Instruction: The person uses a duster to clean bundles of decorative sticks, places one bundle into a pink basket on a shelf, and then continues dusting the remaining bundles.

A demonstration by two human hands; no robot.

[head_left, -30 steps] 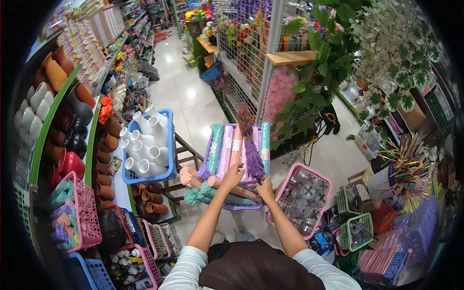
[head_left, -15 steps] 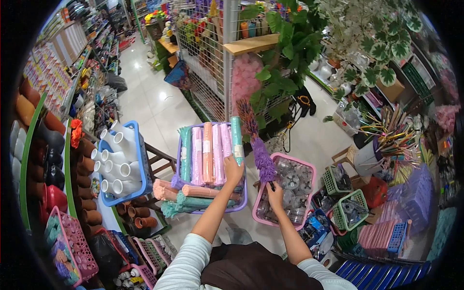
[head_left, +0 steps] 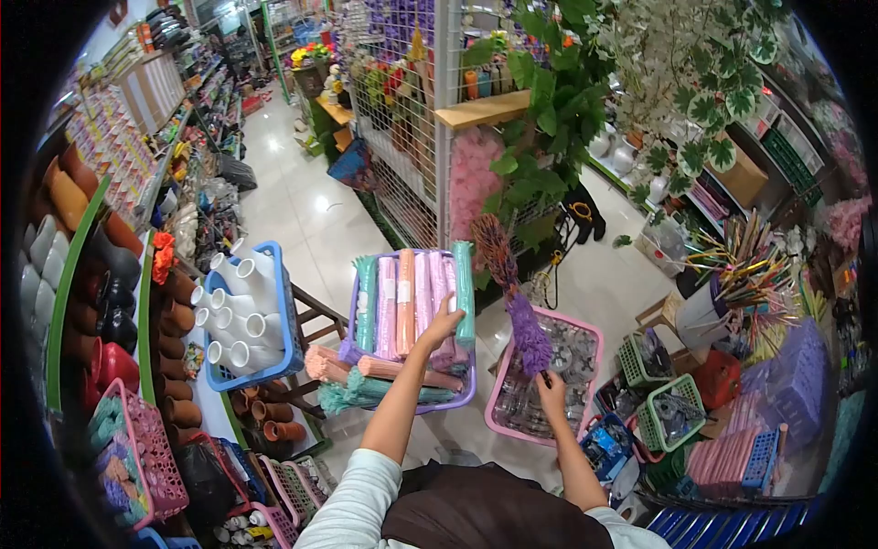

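My left hand (head_left: 443,324) is over the right part of a purple basket (head_left: 473,380), on the wrapped rolls. Its thumb stands apart from the fingers, beside a mint-green roll (head_left: 465,297); some fingertips are hard to see. Lilac rolls (head_left: 422,293), an orange roll (head_left: 404,302) and another green roll (head_left: 364,306) lie side by side there. Loose peach and green fringed bundles (head_left: 352,392) lie across the basket's near side. My right hand (head_left: 551,395) is closed on the dark handle of a purple and orange duster (head_left: 529,339), its head pointing away from me above a pink basket (head_left: 596,366).
A blue basket of white vases (head_left: 291,320) stands left, beside shelves of clay pots (head_left: 183,414). Ahead is a white wire-mesh rack (head_left: 445,146) with hanging leaves. Green baskets (head_left: 670,403) and a bucket of sticks (head_left: 702,311) stand right.
The whole view has shifted, so the baskets appear lower and farther right. My left thumb now stands farther from the fingers beside the green roll. The duster stays in my right hand.
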